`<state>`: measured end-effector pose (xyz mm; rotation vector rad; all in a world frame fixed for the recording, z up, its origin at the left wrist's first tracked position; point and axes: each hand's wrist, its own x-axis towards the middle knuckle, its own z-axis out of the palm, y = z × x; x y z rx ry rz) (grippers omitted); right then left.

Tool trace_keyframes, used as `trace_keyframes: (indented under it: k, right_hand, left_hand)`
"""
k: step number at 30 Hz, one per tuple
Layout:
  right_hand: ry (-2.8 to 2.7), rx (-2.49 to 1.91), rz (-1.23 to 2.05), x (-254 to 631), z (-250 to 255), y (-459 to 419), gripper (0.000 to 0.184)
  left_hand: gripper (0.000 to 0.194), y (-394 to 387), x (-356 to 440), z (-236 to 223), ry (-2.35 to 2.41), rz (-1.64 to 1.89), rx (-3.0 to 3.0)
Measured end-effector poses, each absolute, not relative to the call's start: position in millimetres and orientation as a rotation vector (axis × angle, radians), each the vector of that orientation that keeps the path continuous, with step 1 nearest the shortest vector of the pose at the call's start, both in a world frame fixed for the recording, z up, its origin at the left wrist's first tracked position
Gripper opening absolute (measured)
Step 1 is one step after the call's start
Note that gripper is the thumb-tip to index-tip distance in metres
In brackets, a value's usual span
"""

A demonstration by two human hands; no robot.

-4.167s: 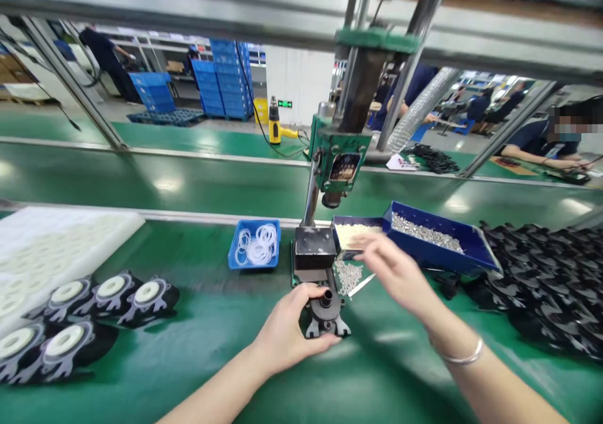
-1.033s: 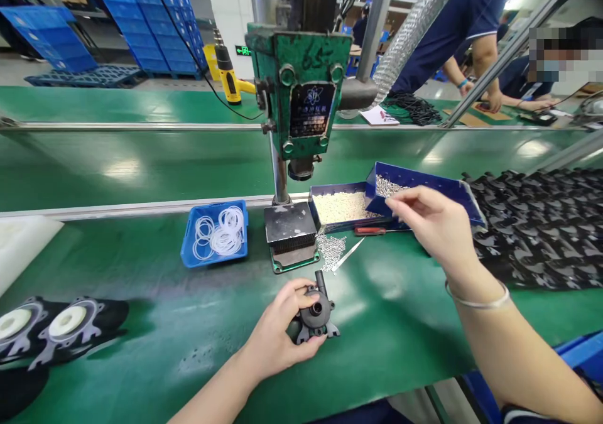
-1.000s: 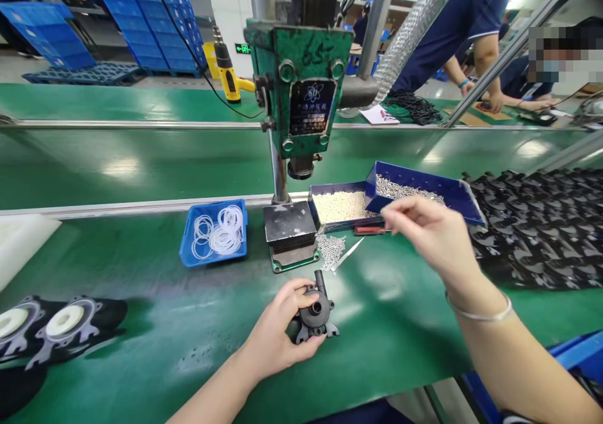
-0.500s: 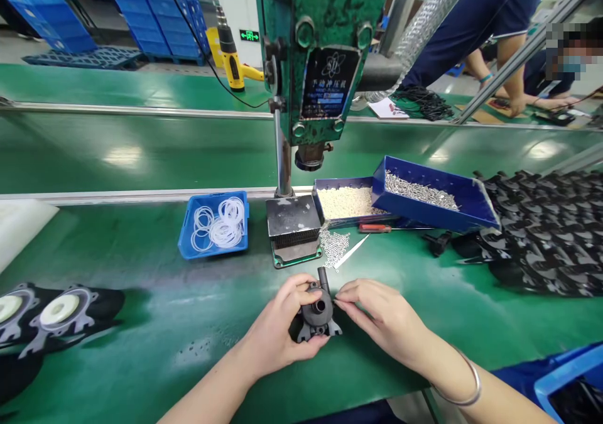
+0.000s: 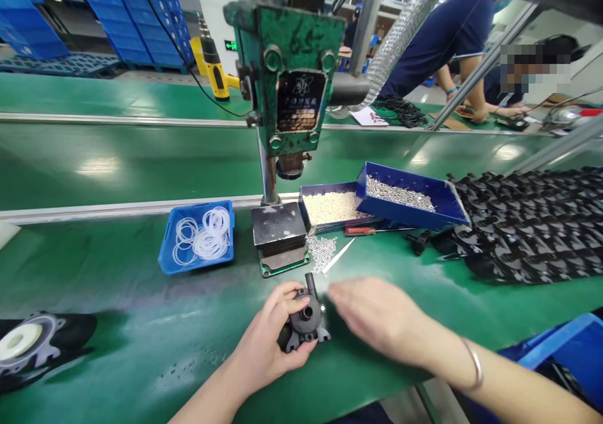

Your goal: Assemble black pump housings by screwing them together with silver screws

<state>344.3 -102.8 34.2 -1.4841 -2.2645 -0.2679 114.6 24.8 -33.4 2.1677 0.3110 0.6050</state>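
Observation:
My left hand (image 5: 277, 330) grips a dark grey pump housing (image 5: 307, 321), a round body with a central port and a spout pointing up and away. On the housing's right side sits a small shiny metal piece (image 5: 323, 308), too small to name surely. To the right of the housing, apart from it, is my right hand (image 5: 372, 314); its fingers are smeared by motion, so I cannot see whether they hold anything. Just beyond the hands lie a pile of small metal nuts or washers (image 5: 321, 252) and white tweezers (image 5: 340, 255).
A green hand press (image 5: 296, 72) stands ahead over its metal block (image 5: 279, 223). Around it are a bin of white rings (image 5: 162, 257), a bin of cream pieces (image 5: 332, 207), a bin of screws (image 5: 400, 193) and a red-handled screwdriver (image 5: 360, 231). Black parts (image 5: 527, 223) fill the right.
My right hand has drawn slightly away from the housing's side and is now blurred. A shiny metal piece shows there. My left hand keeps its grip; the view has turned a little rightward.

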Motion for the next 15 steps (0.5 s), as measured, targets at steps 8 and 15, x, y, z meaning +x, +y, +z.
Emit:
trace_keyframes:
  k: [8,15]
  right_hand:
    - [-1.442,-2.465,0.068,513,96,-11,0.015]
    - [-1.323,-2.307,0.249,533,73,-3,0.024]
  left_hand:
    - [0.060,24,114,-37,0.334,0.617,2.184]
    - [0.064,25,113,-41,0.341,0.604,2.192]
